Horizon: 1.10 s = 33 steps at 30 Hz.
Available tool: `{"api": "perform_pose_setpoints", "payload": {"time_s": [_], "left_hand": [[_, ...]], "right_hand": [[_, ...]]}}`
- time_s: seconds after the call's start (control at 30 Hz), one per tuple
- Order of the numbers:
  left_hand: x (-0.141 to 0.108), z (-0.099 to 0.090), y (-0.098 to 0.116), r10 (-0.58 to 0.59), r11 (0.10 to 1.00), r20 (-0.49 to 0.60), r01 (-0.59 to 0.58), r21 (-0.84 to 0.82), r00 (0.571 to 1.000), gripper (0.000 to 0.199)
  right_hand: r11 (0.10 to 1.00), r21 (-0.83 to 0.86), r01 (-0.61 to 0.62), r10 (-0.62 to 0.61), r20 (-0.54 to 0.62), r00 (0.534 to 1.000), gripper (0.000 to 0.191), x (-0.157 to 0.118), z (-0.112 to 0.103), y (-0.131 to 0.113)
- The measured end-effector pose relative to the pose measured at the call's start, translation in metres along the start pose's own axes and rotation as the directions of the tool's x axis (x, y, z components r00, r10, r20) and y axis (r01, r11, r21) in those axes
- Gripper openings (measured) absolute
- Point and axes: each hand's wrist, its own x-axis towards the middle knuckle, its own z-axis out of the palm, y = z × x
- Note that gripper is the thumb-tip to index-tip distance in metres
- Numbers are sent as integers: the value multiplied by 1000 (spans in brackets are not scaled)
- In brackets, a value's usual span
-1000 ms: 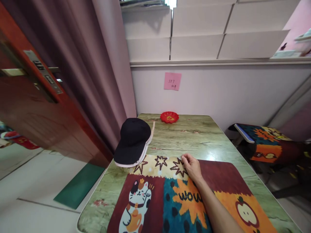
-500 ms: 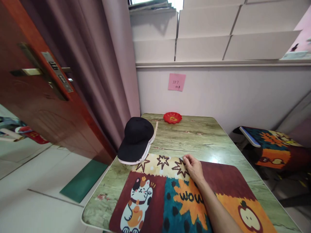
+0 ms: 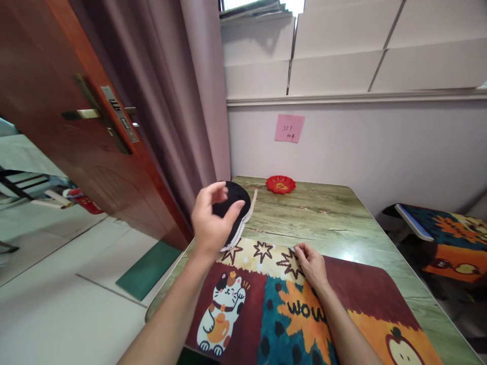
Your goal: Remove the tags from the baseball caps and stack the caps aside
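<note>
My left hand (image 3: 210, 218) is raised in front of the black cap (image 3: 239, 195), its thumb and fingers spread apart with nothing between them. It covers the brim and much of the crown, and I cannot tell whether it touches the cap. White edging shows beneath the cap, which lies at the table's left side. My right hand (image 3: 310, 263) is closed at the far edge of the colourful mat (image 3: 243, 276), its bent fingertips pinching that edge. The mat carries a cat, stars, an apple and the word "WOW".
A red scalloped dish (image 3: 280, 184) stands at the back of the wood-patterned table (image 3: 315, 210). A pink note (image 3: 289, 128) sticks to the wall behind. To the left are a curtain (image 3: 171, 101) and a brown door (image 3: 102, 147); another patterned mat (image 3: 456, 238) lies at the right.
My left hand has come into view and moved up in front of the cap. My right hand stays at the mat's far edge. The view has turned slightly left.
</note>
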Motion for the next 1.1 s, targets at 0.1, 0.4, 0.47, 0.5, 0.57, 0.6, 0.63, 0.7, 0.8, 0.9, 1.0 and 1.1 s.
{"api": "perform_pose_setpoints", "payload": {"time_s": [0.1, 0.4, 0.47, 0.5, 0.57, 0.6, 0.63, 0.7, 0.8, 0.9, 1.0, 1.1], "left_hand": [[21, 16, -27, -126, 972, 144, 93, 217, 981, 107], [48, 52, -81, -201, 947, 194, 140, 289, 960, 69], [47, 50, -79, -192, 944, 140, 144, 297, 971, 65], [46, 48, -78, -192, 942, 121, 148, 300, 974, 65], [47, 44, -74, -175, 946, 97, 140, 293, 980, 64], [48, 41, -71, -156, 951, 88, 125, 282, 984, 63], [49, 38, -67, -131, 958, 77, 106, 268, 988, 61], [54, 31, -59, -72, 970, 48, 59, 236, 996, 59], [63, 18, -38, 38, 984, -2, -37, 175, 999, 64], [67, 8, -10, 137, 988, -63, -132, 79, 989, 81], [58, 10, 22, 174, 984, -77, -177, -34, 982, 86], [33, 30, 45, 166, 975, 30, -160, -153, 986, 81]], "right_hand": [[1000, -8, -5, 5, 7, 1000, 42, 0, -1, -1], [1000, -15, -6, 6, 3, 1000, 43, -2, -3, -5], [1000, -19, -17, 17, 11, 1000, 43, -1, -3, -4], [1000, -21, -21, 22, 14, 1000, 43, -1, -3, -4], [1000, -23, -18, 19, 18, 1000, 43, -1, -3, -4], [1000, -21, -14, 14, 17, 1000, 43, -1, -3, -4], [1000, -17, -9, 9, 17, 1000, 43, -1, -3, -4], [1000, -7, -4, 5, 20, 1000, 42, -1, -3, -4], [1000, 17, -4, 3, 15, 1000, 41, -1, -2, -3], [987, 156, -22, 20, 19, 1000, 42, 0, 0, -2], [854, 504, -126, 82, 109, 991, 45, 2, 0, -5], [590, 763, -265, 33, 305, 952, 47, 1, -6, -8]]}}
